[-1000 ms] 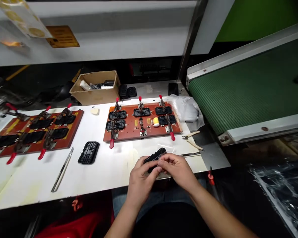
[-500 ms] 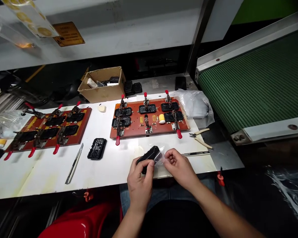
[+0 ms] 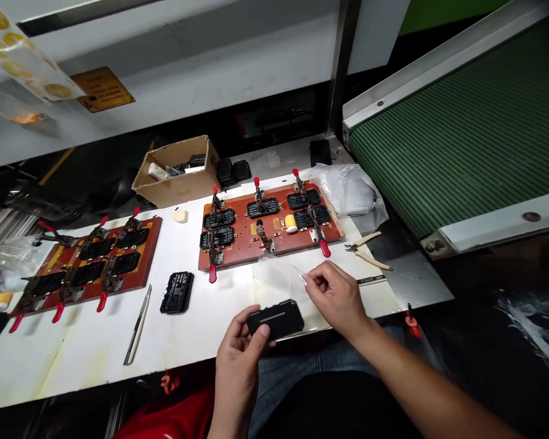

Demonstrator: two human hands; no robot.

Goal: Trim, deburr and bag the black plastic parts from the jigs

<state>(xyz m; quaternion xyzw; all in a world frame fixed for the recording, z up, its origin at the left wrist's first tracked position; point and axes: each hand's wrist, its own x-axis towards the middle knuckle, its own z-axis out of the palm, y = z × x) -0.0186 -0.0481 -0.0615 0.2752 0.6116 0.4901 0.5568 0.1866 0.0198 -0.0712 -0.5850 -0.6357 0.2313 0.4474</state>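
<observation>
My left hand (image 3: 242, 350) is closed around the left end of a black rectangular plastic part (image 3: 277, 319), thumb on its smooth face. To the right, my right hand (image 3: 336, 296) pinches the corner of a clear plastic bag (image 3: 279, 277), whose thin film spreads out to the left above the black part. The bag and the black part are apart. Beyond them lies a brown fixture board (image 3: 238, 253) with red-handled toggle clamps and several black ribbed parts. Another black ribbed part (image 3: 177, 292) lies on the white table surface to the left.
A utility knife (image 3: 138, 326) lies left, near a second clamp board (image 3: 152, 253). Cutters (image 3: 369, 250) lie right, by a bagged bundle (image 3: 350, 192). A cardboard box (image 3: 174, 186) stands behind. The green conveyor belt (image 3: 462, 134) rises at right.
The plastic film has come away from the black part and now trails from my right hand. My left hand has lowered and turned the part flat. The camera view has shifted.
</observation>
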